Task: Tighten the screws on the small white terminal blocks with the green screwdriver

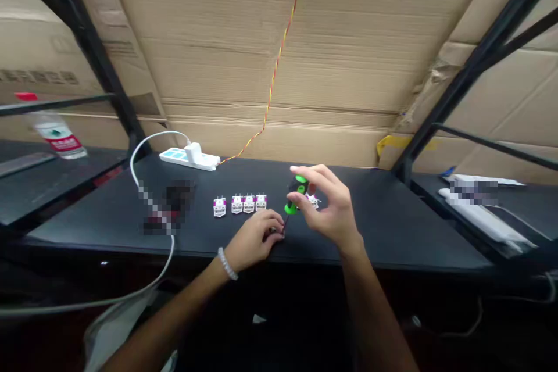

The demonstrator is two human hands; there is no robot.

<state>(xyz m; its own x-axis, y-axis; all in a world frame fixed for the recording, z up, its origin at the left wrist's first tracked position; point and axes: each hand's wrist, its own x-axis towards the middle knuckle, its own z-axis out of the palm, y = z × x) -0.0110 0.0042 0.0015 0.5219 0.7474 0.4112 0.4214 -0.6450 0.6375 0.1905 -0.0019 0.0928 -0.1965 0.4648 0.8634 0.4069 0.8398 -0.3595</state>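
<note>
My right hand (333,203) pinches the handle of a black and green screwdriver (298,190), which points down with its thin shaft toward my left fingertips. Low at the table's front edge, my left hand (255,238) is closed on a small white part (281,236), mostly hidden by the fingers. Left of the screwdriver stand several small white and purple parts with pins on top: one apart (220,207), the others in a close row (249,203). Another such part (313,201) shows partly behind my right hand.
On the black tabletop (375,232), a white power strip (174,156) with a plugged-in charger stands at the back left. Its white cable (133,163) loops over the front edge. A blurred dark and red object (170,209) lies left. Black metal posts (407,163) frame both sides.
</note>
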